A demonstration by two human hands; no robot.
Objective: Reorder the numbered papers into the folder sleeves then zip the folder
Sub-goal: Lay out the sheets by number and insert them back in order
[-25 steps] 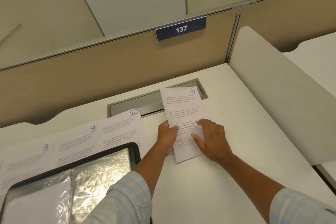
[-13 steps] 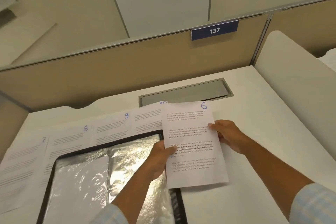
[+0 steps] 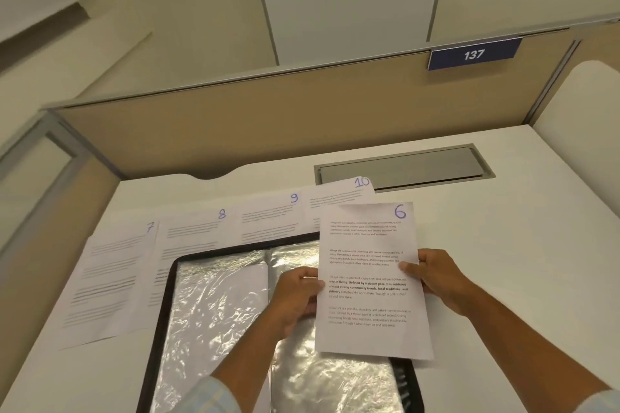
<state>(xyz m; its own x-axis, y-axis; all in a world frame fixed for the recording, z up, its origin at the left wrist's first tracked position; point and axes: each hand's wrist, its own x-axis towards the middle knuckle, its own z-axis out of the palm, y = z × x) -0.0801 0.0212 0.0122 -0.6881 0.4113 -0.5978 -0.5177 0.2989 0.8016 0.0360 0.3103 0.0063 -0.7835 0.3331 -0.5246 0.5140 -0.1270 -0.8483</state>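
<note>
Lying open on the desk [image 3: 503, 245], the zip folder [image 3: 406, 386] exposes its sleeves [image 3: 218, 329]; sheets 7 to 10 [image 3: 201, 231] wait behind, in order. Sheet 6 [image 3: 369, 245] hangs above, pinched by left hand [image 3: 295, 298] and right hand [image 3: 436, 275], probably for insertion.

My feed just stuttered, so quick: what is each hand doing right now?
Left hand: pinches the left edge of the paper numbered 6.
Right hand: pinches the right edge of the same paper.
</note>
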